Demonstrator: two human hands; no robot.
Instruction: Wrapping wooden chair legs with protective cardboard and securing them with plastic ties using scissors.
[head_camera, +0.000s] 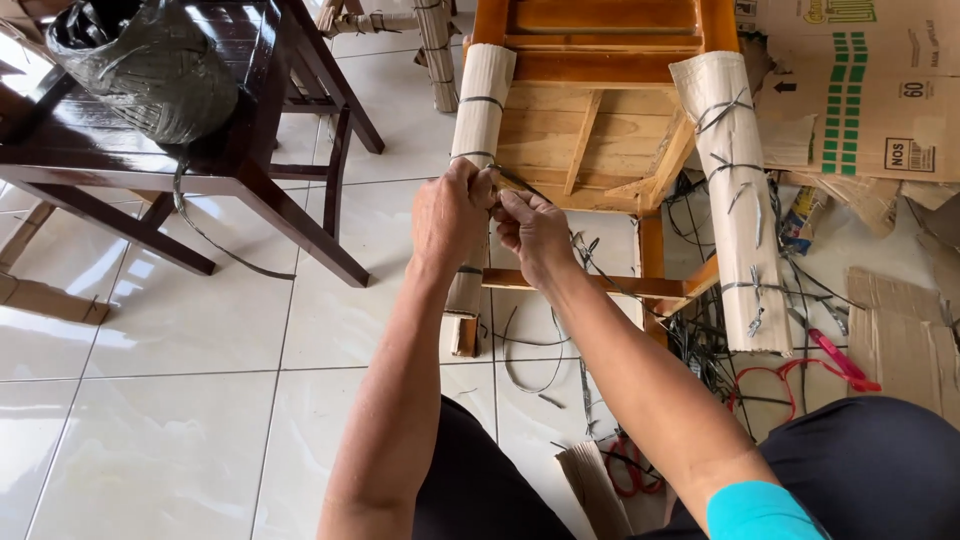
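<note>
A wooden chair (600, 120) lies on its side on the tiled floor, two legs wrapped in corrugated cardboard. My left hand (450, 215) presses against the left wrapped leg (482, 100) and pinches a dark plastic strap (520, 185) there. My right hand (532, 235) grips the same strap just to the right, pulling its end, which trails down toward the floor. The right wrapped leg (735, 200) carries several tied straps.
A dark wooden table (250, 170) with a large roll of dark strap (150, 65) stands at left. Cardboard boxes (860, 100) lie at right. Loose strap offcuts (700, 350), red-handled scissors (620, 470) and a pink cutter (840, 360) lie on the floor near my knees.
</note>
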